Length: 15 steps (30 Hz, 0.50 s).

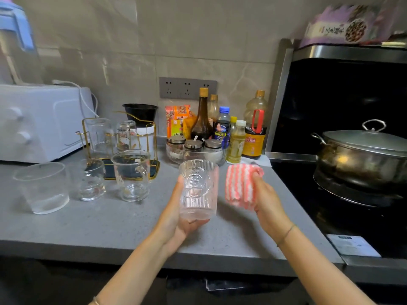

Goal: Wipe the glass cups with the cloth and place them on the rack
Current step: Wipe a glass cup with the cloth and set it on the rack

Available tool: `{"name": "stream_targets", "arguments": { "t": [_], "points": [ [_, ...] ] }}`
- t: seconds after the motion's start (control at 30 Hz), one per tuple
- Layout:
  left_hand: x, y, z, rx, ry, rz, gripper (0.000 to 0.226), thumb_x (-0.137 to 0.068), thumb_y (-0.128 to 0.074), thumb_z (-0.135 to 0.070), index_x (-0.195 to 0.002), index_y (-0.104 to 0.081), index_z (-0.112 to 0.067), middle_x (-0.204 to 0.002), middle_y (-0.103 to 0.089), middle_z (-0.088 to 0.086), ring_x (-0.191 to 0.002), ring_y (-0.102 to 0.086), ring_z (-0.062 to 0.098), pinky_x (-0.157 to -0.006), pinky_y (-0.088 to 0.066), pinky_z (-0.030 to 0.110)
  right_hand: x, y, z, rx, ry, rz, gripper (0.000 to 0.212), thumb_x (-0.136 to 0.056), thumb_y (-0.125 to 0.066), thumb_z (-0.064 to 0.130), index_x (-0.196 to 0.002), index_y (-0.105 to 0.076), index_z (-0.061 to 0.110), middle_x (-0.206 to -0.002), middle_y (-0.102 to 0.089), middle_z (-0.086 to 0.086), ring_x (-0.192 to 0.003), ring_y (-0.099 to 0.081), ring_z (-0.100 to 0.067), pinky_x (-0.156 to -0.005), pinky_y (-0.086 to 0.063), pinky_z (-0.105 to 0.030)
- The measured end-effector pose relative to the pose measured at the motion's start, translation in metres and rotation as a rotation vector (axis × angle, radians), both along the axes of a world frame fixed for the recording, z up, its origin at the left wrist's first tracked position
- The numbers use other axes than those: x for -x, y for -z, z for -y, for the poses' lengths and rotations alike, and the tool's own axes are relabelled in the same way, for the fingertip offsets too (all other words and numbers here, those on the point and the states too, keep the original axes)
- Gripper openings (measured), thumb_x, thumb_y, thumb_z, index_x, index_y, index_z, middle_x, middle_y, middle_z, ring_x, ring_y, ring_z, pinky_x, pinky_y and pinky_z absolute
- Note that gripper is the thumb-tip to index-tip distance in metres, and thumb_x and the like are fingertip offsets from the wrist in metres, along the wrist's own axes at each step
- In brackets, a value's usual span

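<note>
My left hand (176,219) grips a ribbed glass cup (198,188) upright above the grey counter (110,221). Just to its right, my right hand (267,201) holds a bunched pink-and-white striped cloth (241,186), a small gap away from the cup. Three more glass cups stand on the counter at the left: a wide one (43,187), a small one (91,179) and a handled one (132,176). Behind them stands the gold wire rack (154,148), with two glasses upside down on it, a plain one (99,137) and a printed one (126,135).
A white oven (41,122) fills the back left. Sauce bottles (202,115), oil bottles (255,126) and a seasoning jar set (196,150) line the back wall. A lidded metal pot (361,157) sits on the black stove at the right.
</note>
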<state>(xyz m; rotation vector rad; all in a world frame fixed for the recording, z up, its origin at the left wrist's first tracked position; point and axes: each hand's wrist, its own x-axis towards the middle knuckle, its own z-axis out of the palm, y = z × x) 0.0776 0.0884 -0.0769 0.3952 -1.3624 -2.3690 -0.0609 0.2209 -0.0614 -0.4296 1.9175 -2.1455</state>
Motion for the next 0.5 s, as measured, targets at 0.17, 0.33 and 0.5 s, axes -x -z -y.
{"name": "stream_targets", "arguments": {
  "t": [0.17, 0.33, 0.5],
  "points": [
    [0.004, -0.008, -0.008, 0.023, -0.034, 0.002, 0.055, -0.081, -0.048, -0.061, -0.116, -0.064, -0.023, -0.098, -0.076, 0.003, -0.087, -0.07, 0.018, -0.085, -0.051, 0.041, -0.054, -0.033, 0.016, 0.264, -0.133, -0.348, 0.034, -0.101, -0.039, 0.028, -0.109, -0.068, 0.012, -0.1, -0.071, 0.007, -0.098, -0.064, -0.001, -0.08, -0.049, -0.018],
    [0.006, -0.012, -0.019, 0.062, -0.053, -0.057, 0.042, -0.089, -0.052, -0.051, -0.122, -0.062, -0.027, -0.101, -0.075, -0.003, -0.094, -0.072, 0.015, -0.073, -0.059, 0.033, -0.064, -0.012, 0.035, -0.049, -0.151, -0.972, 0.037, -0.095, -0.04, 0.04, -0.13, -0.049, 0.04, -0.15, -0.032, 0.02, -0.144, -0.015, -0.002, -0.118, -0.016, -0.032],
    [0.0, -0.018, -0.021, 0.104, -0.118, -0.121, 0.044, -0.091, -0.04, -0.059, -0.121, -0.061, -0.035, -0.105, -0.074, -0.009, -0.092, -0.071, 0.004, -0.061, -0.055, 0.019, -0.07, -0.015, 0.037, -0.133, -0.125, -1.092, 0.053, -0.09, -0.048, 0.035, -0.14, -0.033, 0.044, -0.156, -0.01, 0.023, -0.146, 0.008, -0.005, -0.11, -0.004, -0.026]
  ]
}}
